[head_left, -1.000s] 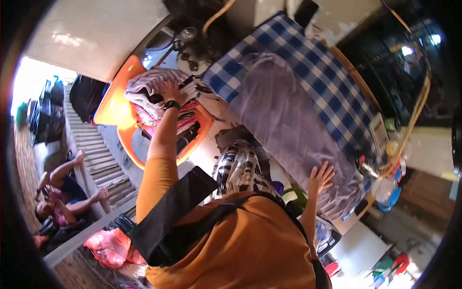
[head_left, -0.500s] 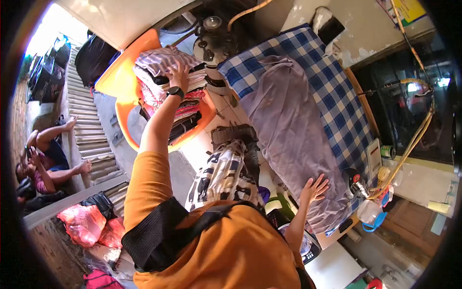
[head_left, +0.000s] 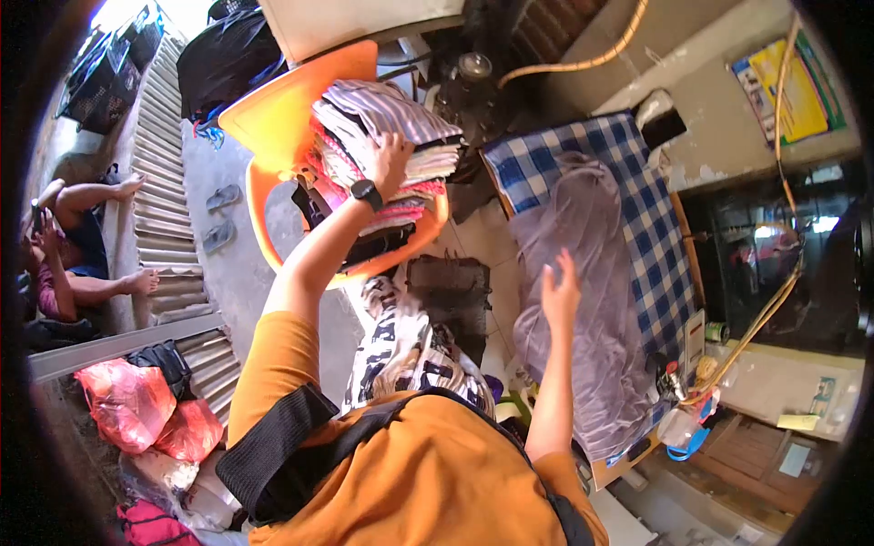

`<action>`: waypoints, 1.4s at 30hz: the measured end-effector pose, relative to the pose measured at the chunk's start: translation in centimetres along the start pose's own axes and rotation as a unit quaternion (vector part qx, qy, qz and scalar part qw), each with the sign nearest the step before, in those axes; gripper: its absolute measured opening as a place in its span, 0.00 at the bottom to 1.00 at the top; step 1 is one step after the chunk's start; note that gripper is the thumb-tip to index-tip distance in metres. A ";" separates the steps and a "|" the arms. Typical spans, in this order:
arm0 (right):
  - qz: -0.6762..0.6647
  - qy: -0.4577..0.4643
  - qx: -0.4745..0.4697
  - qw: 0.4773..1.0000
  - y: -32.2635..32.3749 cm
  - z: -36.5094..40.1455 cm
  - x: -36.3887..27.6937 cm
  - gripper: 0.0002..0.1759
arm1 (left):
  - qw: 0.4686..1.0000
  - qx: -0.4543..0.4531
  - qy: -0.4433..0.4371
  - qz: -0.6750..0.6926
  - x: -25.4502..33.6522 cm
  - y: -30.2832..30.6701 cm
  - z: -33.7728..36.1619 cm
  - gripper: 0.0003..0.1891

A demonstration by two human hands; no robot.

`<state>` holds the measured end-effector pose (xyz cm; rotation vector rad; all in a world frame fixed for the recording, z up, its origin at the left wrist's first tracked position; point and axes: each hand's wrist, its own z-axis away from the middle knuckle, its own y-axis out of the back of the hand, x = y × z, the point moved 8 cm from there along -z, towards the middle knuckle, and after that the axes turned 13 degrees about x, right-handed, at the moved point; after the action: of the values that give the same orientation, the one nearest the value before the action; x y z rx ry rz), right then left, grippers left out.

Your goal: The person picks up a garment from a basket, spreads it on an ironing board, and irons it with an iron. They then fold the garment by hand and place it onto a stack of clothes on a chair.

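Folded clothes point(head_left: 391, 109) are stacked on an orange plastic chair point(head_left: 300, 91), a striped grey piece on top. My left hand point(head_left: 390, 162), with a watch at the wrist, rests against the near side of the stack, its fingers slightly bent and apart. Over a purple-grey cloth point(head_left: 578, 318) my right hand point(head_left: 560, 287) is raised, empty, its fingers stretched out. That cloth is spread lengthwise on a table covered in blue-and-white checked fabric point(head_left: 651, 264).
A gas cylinder point(head_left: 473, 77) stands behind the chair. Another person point(head_left: 77, 237) sits at the far left. Red plastic bags point(head_left: 127, 409) lie at lower left. Sandals point(head_left: 221, 218) are on the floor. A blue-handled container point(head_left: 678, 432) is near the table's right end.
My right hand has risen from the near end of the purple-grey cloth and moved towards its middle. My left hand stays at the stack. The whole view has shifted.
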<state>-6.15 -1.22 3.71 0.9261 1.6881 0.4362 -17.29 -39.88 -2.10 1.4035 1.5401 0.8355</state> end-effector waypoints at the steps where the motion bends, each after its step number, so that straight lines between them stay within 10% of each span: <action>1: -0.032 0.036 -0.041 0.998 -3.0 -1.4 -3.1 0.26 | 1.000 0.007 -0.007 0.011 -0.1 0.3 0.1 0.35; 4: -0.069 0.099 -0.101 0.987 -12.5 -6.4 -9.8 0.24 | 0.997 0.074 -0.030 -0.005 -0.3 1.6 1.0 0.22; 8: -0.073 0.172 -0.104 0.977 -26.3 -14.4 -16.0 0.21 | 0.998 0.028 -0.035 0.051 -0.9 -0.2 2.3 0.30; 15: 0.030 0.002 -0.357 0.934 -48.5 -19.6 -12.0 0.43 | 0.992 0.058 -0.063 0.090 -3.1 1.3 3.6 0.33; 18: -0.036 -0.411 -0.485 0.771 -49.1 -13.1 -9.6 0.41 | 0.984 0.082 -0.034 0.155 -4.4 1.8 4.1 0.31; 20: -0.076 -0.389 -0.490 0.776 -49.5 -11.9 -9.9 0.41 | 0.961 0.068 -0.008 0.269 -5.9 1.5 4.4 0.28; 22: -0.109 -0.324 -0.476 0.810 -49.5 -12.0 -9.9 0.40 | 0.778 0.152 0.180 0.583 -10.5 1.4 5.9 0.25; 25: -0.130 -0.264 -0.460 0.838 -49.7 -12.5 -9.9 0.40 | 0.634 0.134 0.612 0.454 -15.8 -6.2 12.7 0.23; 27: -0.140 -0.242 -0.454 0.846 -49.8 -12.6 -10.3 0.40 | 0.588 0.014 0.704 0.398 -16.0 -12.9 16.2 0.34; 29: -0.144 -0.220 -0.451 0.853 -49.9 -12.8 -10.5 0.39 | 0.563 0.011 0.712 0.420 -18.0 -15.9 16.3 0.36; 34: -0.140 -0.260 -0.426 0.856 -51.1 -10.6 -9.2 0.36 | 0.205 -0.073 0.690 0.690 -16.7 -20.5 17.4 0.38; 37: 0.032 0.006 -0.424 0.905 -48.3 -8.6 -17.2 0.39 | 0.142 -0.069 0.689 0.707 -17.3 -20.7 20.4 0.40; 42: 0.150 -0.058 -0.441 0.883 -45.8 -3.6 -26.7 0.49 | 0.210 -0.072 0.667 0.711 -21.4 -17.2 22.9 0.36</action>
<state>-23.45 -49.58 -9.77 0.4946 1.0317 1.2106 -3.57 -65.16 -23.42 1.5017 -0.0309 3.9583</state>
